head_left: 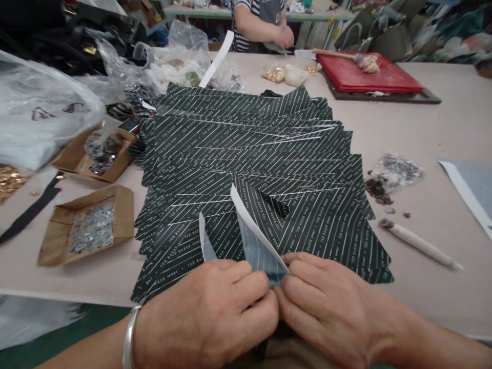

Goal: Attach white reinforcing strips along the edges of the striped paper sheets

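Observation:
A fanned stack of dark green paper sheets (253, 154) with white diagonal stripes covers the middle of the table (423, 133). At the near edge, my left hand (207, 312) and my right hand (330, 307) meet, both pinching the folded-up flap (255, 241) of the top sheet. The flap stands up and shows its pale underside. A second small flap (205, 241) rises just left of it. A silver bangle (128, 335) is on my left wrist.
Two open cardboard boxes of small metal parts (90, 225) (100, 151) lie at left, with plastic bags (34, 118) behind. A white-handled tool (418, 243) and a bag of dark parts (395, 171) lie at right. A red board (369, 77) and another person (261, 23) are at the far edge.

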The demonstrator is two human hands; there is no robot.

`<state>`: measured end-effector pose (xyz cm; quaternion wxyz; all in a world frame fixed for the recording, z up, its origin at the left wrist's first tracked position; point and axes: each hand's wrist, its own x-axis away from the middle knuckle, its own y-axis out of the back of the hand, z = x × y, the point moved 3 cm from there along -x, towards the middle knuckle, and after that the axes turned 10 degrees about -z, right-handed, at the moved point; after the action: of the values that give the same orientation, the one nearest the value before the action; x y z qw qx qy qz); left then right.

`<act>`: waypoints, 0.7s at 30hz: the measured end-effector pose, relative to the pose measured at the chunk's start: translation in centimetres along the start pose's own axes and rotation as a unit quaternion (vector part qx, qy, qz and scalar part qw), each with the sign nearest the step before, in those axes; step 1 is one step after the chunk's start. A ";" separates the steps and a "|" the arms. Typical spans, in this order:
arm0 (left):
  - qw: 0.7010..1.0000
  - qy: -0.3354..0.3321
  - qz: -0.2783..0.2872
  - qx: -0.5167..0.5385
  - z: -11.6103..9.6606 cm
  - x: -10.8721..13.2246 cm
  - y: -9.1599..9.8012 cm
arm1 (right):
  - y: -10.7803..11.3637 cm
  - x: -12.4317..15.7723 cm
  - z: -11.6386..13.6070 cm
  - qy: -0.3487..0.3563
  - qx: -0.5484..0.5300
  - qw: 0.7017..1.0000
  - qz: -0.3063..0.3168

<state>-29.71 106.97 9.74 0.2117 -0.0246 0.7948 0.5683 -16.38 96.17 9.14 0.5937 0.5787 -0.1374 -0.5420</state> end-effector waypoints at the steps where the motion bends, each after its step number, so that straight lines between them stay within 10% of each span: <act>1: 1.000 -0.007 -0.007 -0.002 0.0 0.0 0.0 | 0.0 0.0 0.0 -0.001 -0.004 1.000 0.003; 21: 0.996 0.025 -0.043 0.068 0.3 0.9 -0.7 | 0.3 -0.6 0.1 -0.021 -0.024 0.999 0.006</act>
<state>-30.23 107.18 8.65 0.2173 -0.0586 0.8345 0.5029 -16.53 96.55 9.64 0.6079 0.5515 -0.1403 -0.5537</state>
